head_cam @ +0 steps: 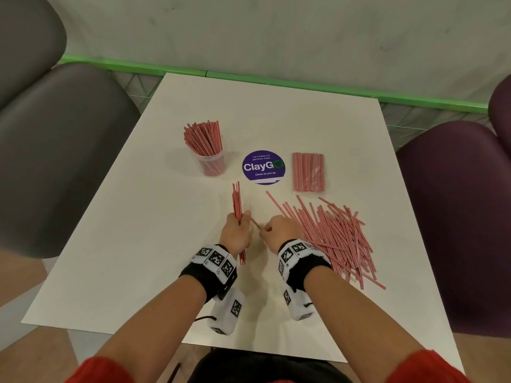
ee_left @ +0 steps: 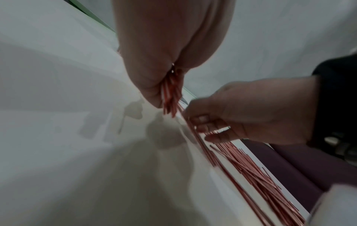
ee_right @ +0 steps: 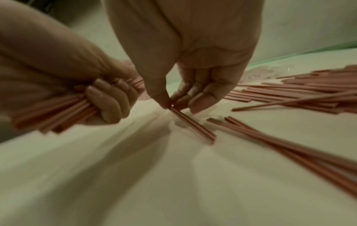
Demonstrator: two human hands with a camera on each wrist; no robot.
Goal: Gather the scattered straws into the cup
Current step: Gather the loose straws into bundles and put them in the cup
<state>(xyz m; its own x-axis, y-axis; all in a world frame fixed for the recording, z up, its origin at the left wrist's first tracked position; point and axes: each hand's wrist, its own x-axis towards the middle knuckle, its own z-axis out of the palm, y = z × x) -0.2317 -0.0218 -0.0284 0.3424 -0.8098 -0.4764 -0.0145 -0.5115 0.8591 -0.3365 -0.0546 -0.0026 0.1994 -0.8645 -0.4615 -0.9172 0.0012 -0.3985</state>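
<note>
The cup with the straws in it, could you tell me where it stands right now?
In the head view the cup stands upright on the table's far left, just left of the purple sticker.

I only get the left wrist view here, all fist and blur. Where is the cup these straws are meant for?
Observer: The cup stands on the table beyond the left hand, already packed with upright straws.
Operator: What is the other hand doing?
Observer: The right hand pinches a couple of straws at one end, between thumb and fingertips.
Operator: How is the bunch held?
Observer: The left hand's fingers are curled tight round the bunch.
Operator: Anything else out there?
Observer: A flat wrapped pack of straws lies beyond the loose pile, beside a round purple ClayGo sticker.
</note>
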